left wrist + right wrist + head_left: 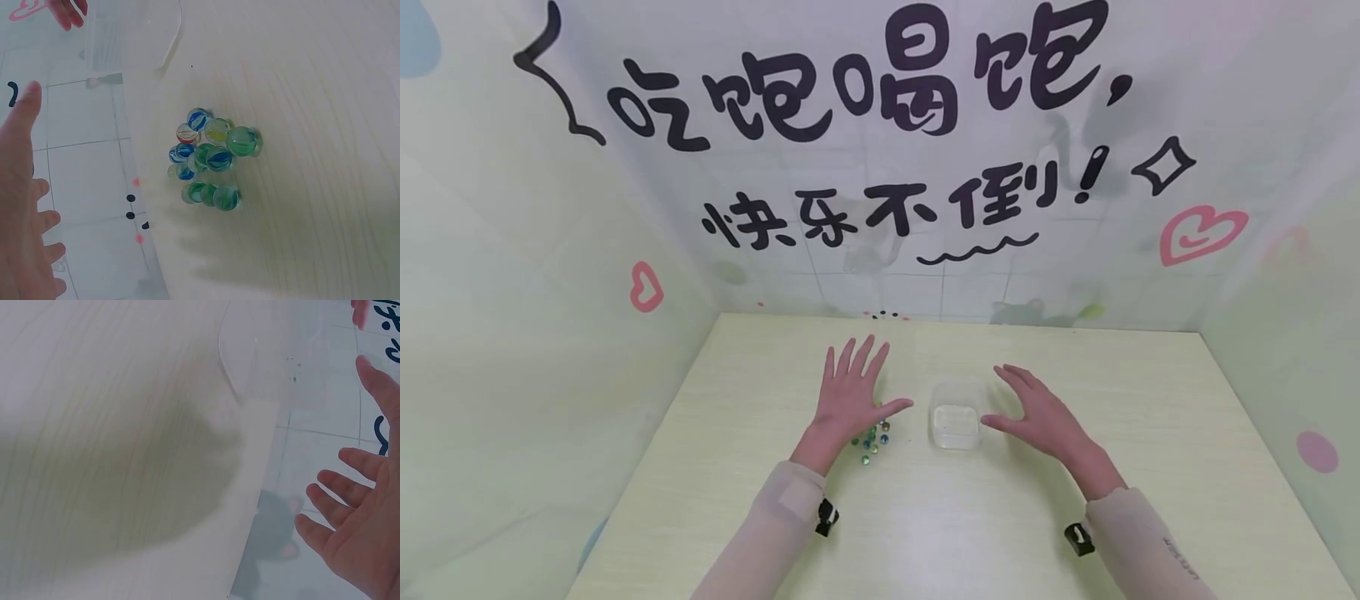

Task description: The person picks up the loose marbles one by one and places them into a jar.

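Observation:
Several glass marbles point(219, 159), green, blue, yellow and red-swirled, lie in a loose cluster on the table. Above them my left hand point(851, 397) is held with fingers spread and nothing in it; in the head view it covers part of the cluster. To the right of the marbles stands a small clear plastic container point(956, 427); no marbles show inside it. My right hand point(1039, 419) hovers just right of the container, fingers extended and apart, holding nothing. In the right wrist view, the container's clear edge point(229, 369) appears at the top.
The pale wood-grain table point(925, 533) ends at a printed backdrop point(880, 283) with black lettering. Fabric walls point(550, 333) close in the left and right sides. A black wrist camera point(827, 517) sits at the left cuff, another camera point(1079, 539) at the right.

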Demonstrator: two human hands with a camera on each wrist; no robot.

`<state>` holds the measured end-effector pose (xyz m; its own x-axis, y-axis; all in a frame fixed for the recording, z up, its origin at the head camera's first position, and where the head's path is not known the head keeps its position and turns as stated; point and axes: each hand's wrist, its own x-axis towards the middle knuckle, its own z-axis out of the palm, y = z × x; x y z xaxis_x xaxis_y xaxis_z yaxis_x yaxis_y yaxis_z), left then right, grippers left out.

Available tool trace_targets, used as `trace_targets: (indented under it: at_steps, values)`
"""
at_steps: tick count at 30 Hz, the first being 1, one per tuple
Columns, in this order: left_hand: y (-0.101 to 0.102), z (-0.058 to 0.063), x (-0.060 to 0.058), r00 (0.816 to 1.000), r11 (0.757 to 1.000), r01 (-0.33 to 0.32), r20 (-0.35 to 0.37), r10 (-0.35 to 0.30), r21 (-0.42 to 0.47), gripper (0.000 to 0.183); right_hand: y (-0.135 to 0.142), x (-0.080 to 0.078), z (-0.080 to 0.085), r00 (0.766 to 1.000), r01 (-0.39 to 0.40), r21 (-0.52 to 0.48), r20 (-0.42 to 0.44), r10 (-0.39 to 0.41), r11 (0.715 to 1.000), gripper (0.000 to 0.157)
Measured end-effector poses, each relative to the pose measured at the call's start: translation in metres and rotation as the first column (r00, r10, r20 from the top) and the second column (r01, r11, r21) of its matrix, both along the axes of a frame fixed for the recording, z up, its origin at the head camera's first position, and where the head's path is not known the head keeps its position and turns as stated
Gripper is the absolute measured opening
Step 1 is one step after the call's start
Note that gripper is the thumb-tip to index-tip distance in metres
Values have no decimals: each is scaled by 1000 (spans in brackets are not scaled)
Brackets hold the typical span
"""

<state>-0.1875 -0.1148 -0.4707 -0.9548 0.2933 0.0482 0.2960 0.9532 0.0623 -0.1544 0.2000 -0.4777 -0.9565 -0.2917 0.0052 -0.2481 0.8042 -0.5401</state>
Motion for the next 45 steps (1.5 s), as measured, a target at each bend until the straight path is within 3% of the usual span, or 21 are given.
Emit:
trace_targets:
  at_steps: [30, 45]
  values:
    - [-13, 2, 14, 1000, 999, 9, 7, -10, 44, 93, -22, 3, -13, 998, -42, -19, -52, 41, 999, 85]
    - [-25, 2, 22, 998, 994, -56, 41, 52, 97, 79, -24, 7, -18, 998, -51, -84, -48, 47, 995, 81]
